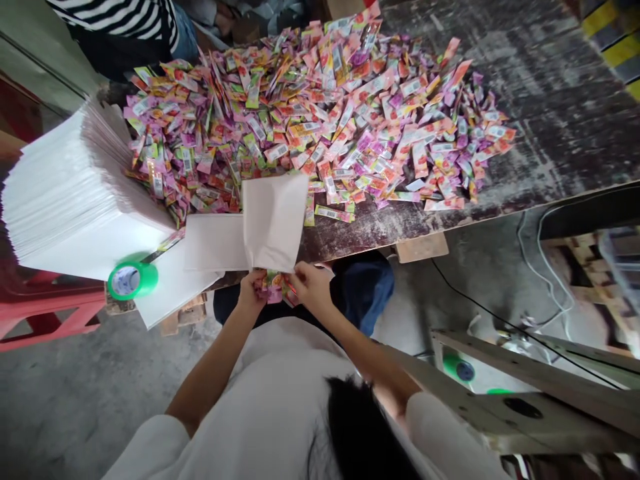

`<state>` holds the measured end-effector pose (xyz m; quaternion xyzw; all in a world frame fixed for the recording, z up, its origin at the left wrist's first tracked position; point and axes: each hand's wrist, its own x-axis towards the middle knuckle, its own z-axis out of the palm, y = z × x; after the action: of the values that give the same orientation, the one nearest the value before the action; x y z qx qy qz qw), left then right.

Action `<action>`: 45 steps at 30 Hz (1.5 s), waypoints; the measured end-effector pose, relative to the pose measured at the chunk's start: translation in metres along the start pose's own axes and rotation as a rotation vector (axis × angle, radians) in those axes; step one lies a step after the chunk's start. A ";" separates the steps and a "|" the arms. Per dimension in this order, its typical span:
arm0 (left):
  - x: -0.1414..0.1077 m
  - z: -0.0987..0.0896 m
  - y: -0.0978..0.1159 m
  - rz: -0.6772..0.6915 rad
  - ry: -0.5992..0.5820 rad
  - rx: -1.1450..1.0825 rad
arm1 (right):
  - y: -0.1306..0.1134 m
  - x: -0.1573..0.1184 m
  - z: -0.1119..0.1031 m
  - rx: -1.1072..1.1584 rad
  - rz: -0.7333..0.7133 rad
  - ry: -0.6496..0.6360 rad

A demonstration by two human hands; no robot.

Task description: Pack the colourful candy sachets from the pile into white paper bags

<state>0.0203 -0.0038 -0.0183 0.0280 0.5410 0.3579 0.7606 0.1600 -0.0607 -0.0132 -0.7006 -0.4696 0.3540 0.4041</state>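
Note:
A white paper bag [276, 223] lies over the table's front edge, its near end towards my lap. At that end, several colourful stick packets [275, 288] show between my hands. Closed at the bag's left corner, my left hand [253, 291] grips packets against it. My right hand [312, 288] pinches the right corner of the bag, close to the same packets. Whether some packets are inside the bag is hidden. Behind the bag spreads a large heap of pink, orange, green and purple stick packets [320, 120].
At left stands a thick stack of white paper bags [55, 193]. More flat white paper [215, 241] lies beside it, with a green tape roll [133, 280] nearby. A red plastic stool [50, 313] is below. Another person in a striped top [120, 20] is across the dark table [540, 100].

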 end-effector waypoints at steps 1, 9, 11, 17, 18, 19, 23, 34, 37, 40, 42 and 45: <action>-0.002 0.001 -0.002 -0.001 0.028 0.001 | 0.004 -0.009 0.005 0.030 0.004 -0.017; -0.027 -0.021 -0.013 -0.135 -0.012 0.273 | 0.043 -0.040 0.004 0.356 0.291 -0.068; -0.031 -0.036 -0.009 -0.049 -0.054 0.560 | 0.043 -0.045 -0.006 0.423 0.329 -0.109; -0.052 -0.088 0.000 0.555 -0.347 1.683 | 0.045 -0.081 -0.023 0.490 0.365 -0.220; -0.055 -0.095 -0.002 0.603 -0.431 1.756 | 0.048 -0.088 -0.023 0.458 0.340 -0.245; -0.058 -0.101 -0.003 0.628 -0.511 1.796 | 0.050 -0.095 -0.023 0.422 0.311 -0.266; -0.059 -0.104 -0.001 0.622 -0.608 1.790 | 0.051 -0.103 -0.024 0.279 0.204 -0.237; -0.064 0.033 0.097 0.496 -0.389 1.327 | -0.048 0.017 -0.100 0.135 -0.042 -0.009; -0.065 0.061 0.119 0.536 -0.389 1.226 | -0.077 0.047 -0.114 0.126 -0.138 0.019; -0.061 0.079 0.127 0.569 -0.416 1.163 | -0.095 0.065 -0.121 0.130 -0.194 0.068; -0.056 0.086 0.129 0.559 -0.413 1.124 | -0.100 0.073 -0.123 0.122 -0.179 0.063; -0.052 0.093 0.129 0.556 -0.415 1.040 | -0.101 0.082 -0.126 0.159 -0.129 0.046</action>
<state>0.0243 0.0943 0.1179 0.6030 0.4579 0.2194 0.6153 0.2582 0.0102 0.1213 -0.6427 -0.4748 0.3474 0.4908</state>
